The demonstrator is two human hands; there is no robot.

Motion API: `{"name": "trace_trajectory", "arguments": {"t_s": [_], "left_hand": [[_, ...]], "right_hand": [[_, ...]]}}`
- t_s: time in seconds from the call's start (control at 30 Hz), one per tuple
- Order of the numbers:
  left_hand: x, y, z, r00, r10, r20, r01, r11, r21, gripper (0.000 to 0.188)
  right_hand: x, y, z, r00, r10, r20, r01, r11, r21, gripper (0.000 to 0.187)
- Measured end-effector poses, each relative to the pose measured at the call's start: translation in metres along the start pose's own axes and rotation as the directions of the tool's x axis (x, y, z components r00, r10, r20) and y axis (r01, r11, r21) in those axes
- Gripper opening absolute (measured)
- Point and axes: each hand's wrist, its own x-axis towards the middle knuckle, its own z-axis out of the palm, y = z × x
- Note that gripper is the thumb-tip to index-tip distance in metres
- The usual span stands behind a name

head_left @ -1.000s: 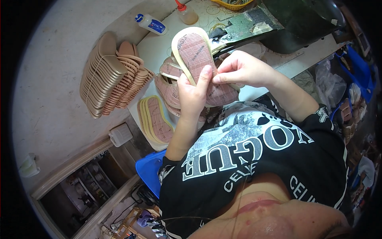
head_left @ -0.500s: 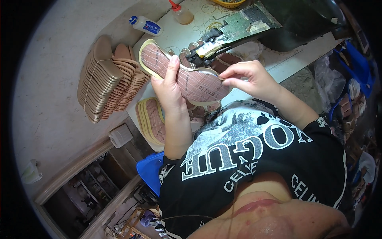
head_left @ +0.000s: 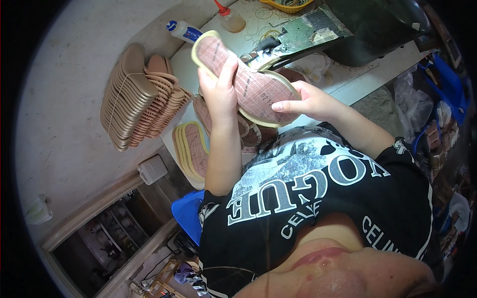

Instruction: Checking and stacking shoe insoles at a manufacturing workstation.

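A sandal insole (head_left: pixel 263 94), pinkish-brown with a faint line pattern and a pale yellow rim, is held up in front of my chest. My left hand (head_left: pixel 221 89) wraps round its narrow middle, with the thumb lying over the face turned up. At the wide end my right hand (head_left: pixel 303 102) grips the edge, its thumb on the upper face and its fingers hidden underneath. Below the held piece, sandal parts with beaded straps (head_left: pixel 253 135) lie on the table, partly covered. Similar yellow-rimmed insoles (head_left: pixel 191 149) are stacked left of my left forearm.
A green-topped machine arm (head_left: pixel 308 32) reaches over the white table (head_left: pixel 367 74) from the back right. Bundled tan soles (head_left: pixel 129 99) stand at the left. A red-tipped squeeze bottle (head_left: pixel 231 20), a white-and-blue bottle (head_left: pixel 184 31) and a yellow basket (head_left: pixel 290 5) sit at the back.
The insole has risen and shifted right, away from the machine arm's tip. My right hand has gone from a fingertip pinch at its edge to a fuller grip on the wide end.
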Motion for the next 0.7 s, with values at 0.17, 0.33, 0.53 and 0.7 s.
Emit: {"name": "trace_trajectory", "arguments": {"t_s": [0.17, 0.33, 0.53, 0.7], "left_hand": [[0.04, -0.049, -0.022, 0.996, -0.026, 0.082, -0.006, 0.93, 0.368, 0.041], [0.044, -0.056, -0.012, 0.997, 0.0, 0.072, -0.031, 0.904, 0.427, 0.044], [0.048, -0.046, 0.003, 0.997, 0.021, 0.069, -0.063, 0.733, 0.678, 0.053], [0.051, -0.038, 0.006, 0.997, -0.02, 0.073, -0.037, 0.708, 0.705, 0.055]], "right_hand": [[0.001, 0.012, 0.005, 0.993, -0.057, -0.099, 0.075, 0.979, 0.19, 0.04], [-0.003, 0.014, -0.001, 0.989, -0.048, -0.143, 0.083, 0.964, 0.252, 0.039], [-0.007, 0.012, -0.001, 0.978, -0.068, -0.198, 0.127, 0.945, 0.301, 0.041], [-0.012, 0.007, 0.003, 0.985, 0.069, -0.159, -0.03, 0.971, 0.236, 0.038]]}}
